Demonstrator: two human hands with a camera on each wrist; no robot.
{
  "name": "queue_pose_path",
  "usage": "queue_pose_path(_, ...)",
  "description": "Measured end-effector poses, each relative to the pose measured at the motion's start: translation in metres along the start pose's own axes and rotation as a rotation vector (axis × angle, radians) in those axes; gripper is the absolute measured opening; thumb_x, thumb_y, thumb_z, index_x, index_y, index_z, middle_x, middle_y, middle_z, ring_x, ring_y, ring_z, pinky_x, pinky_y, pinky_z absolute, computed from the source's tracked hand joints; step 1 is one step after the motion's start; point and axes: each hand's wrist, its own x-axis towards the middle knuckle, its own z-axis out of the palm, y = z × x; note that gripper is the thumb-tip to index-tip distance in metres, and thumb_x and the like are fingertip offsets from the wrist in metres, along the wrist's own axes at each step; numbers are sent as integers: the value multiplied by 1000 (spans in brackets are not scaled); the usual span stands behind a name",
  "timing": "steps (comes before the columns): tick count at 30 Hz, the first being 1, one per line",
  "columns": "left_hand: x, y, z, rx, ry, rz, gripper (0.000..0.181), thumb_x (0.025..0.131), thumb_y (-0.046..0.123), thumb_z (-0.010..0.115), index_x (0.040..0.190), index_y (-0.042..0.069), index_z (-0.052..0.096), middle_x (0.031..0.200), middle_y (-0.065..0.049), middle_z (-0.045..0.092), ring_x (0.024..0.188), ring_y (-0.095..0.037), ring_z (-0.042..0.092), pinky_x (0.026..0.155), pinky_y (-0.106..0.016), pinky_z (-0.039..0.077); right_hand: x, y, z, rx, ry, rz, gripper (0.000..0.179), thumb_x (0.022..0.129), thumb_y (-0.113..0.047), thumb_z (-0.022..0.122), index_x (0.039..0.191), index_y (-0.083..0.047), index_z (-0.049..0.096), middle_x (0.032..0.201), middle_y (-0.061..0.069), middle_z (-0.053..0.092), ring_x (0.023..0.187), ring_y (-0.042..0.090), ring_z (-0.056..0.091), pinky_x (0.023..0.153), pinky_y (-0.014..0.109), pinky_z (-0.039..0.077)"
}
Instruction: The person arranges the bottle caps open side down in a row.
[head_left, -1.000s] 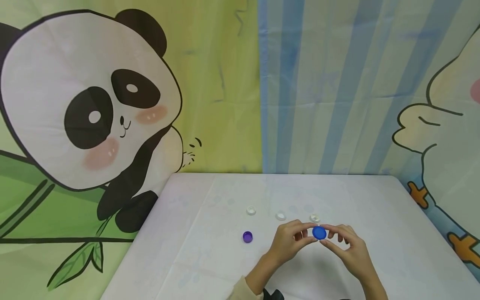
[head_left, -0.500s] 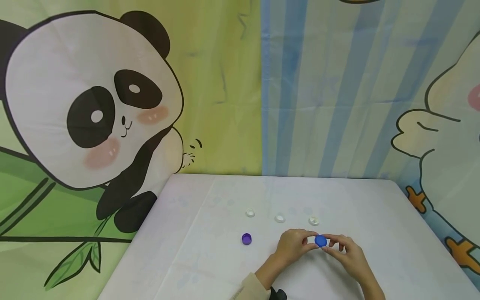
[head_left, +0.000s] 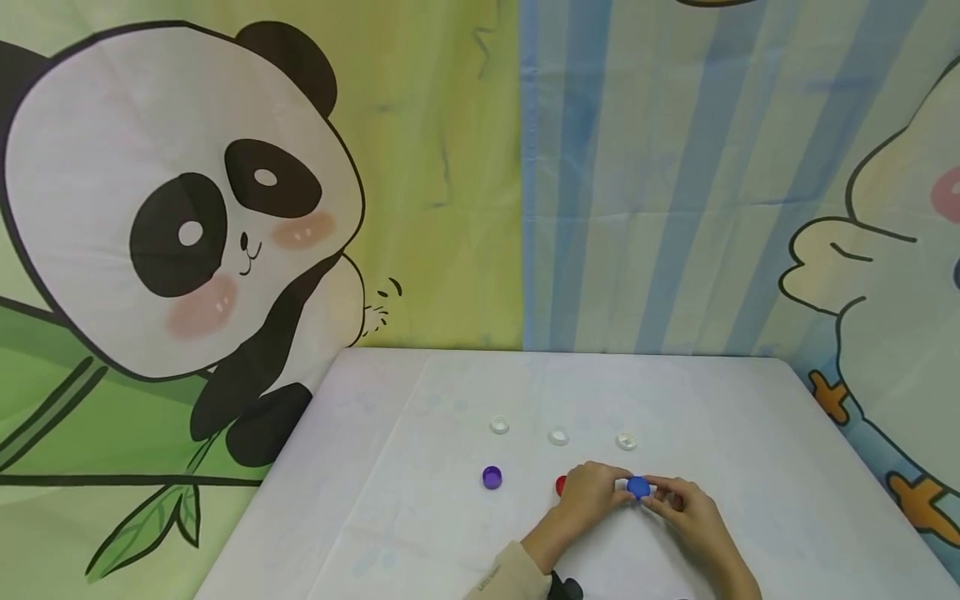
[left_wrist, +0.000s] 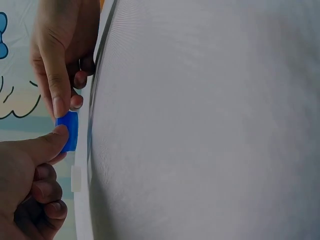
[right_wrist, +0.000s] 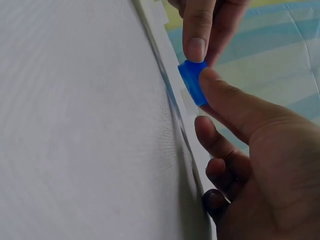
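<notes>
Between both hands is a round blue cap (head_left: 638, 487), a short plastic disc with a raised side. My left hand (head_left: 591, 493) pinches its left side between thumb and index finger. From the right, my right hand (head_left: 692, 515) pinches the opposite edge the same way. Seen side-on in the left wrist view, the blue cap (left_wrist: 69, 131) shows its rim between the two thumbs. The right wrist view has the blue cap (right_wrist: 193, 82) tilted, a thumb pressed on each end. Just beyond the left hand, a red round piece (head_left: 560, 485) is partly hidden.
A purple cap (head_left: 492, 477) lies left of the hands, its hollow side up. Farther back stand a white ring-like piece (head_left: 499, 425), a second white piece (head_left: 558, 436) and a third white piece (head_left: 626, 442) in a row. All rest on the white table (head_left: 405, 533).
Both hands have brought the blue cap slightly lower in the head view, keeping their pinch on it. The red piece now shows beside the left hand; it was hidden before.
</notes>
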Motion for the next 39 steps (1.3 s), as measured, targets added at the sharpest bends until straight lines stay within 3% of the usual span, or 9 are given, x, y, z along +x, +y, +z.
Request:
queue_pose_path(5,2,0,4,46,-26,-18,25,73,46,67,95,33,70,82,17,67,68,1,61,47,-11,36,2,1,2,-28,-2,-2,31,76,-30,70,102,-13,68,73,-7,51,64,7,37,55,22,31)
queue_pose_path(11,2,1,6,88,-81,-36,25,75,48,65,95,34,69,81,16,67,66,-2,61,45,-14,33,4,0,3,-61,-22,0,34,75,-30,70,102,-10,68,71,-8,49,61,8,34,53,22,30)
queue_pose_path(18,2,3,5,103,-99,-45,24,75,49,65,94,36,69,80,17,67,65,-1,59,46,-15,34,3,4,4,-68,-47,10,35,76,-31,69,104,-10,67,73,-8,51,64,8,36,55,22,31)
queue_pose_path(29,-2,2,6,117,-93,-47,29,74,48,66,100,36,68,85,17,67,69,0,60,48,-15,35,1,6,5,-40,-49,23,43,73,-24,73,114,-15,62,78,-6,52,65,7,39,56,22,32)
queue_pose_path(35,-7,-1,-7,115,-39,-67,33,72,51,66,102,37,67,87,16,67,71,-2,62,48,-15,38,1,1,1,-29,-31,39,53,71,-27,75,119,-17,56,80,-3,54,58,6,38,50,21,32)
queue_pose_path(39,-9,-9,-21,39,17,-67,33,73,47,67,103,33,67,76,16,66,57,5,51,46,-12,35,1,-6,-5,-29,-14,58,54,73,-31,73,122,-18,53,83,-1,54,61,7,40,51,21,34)
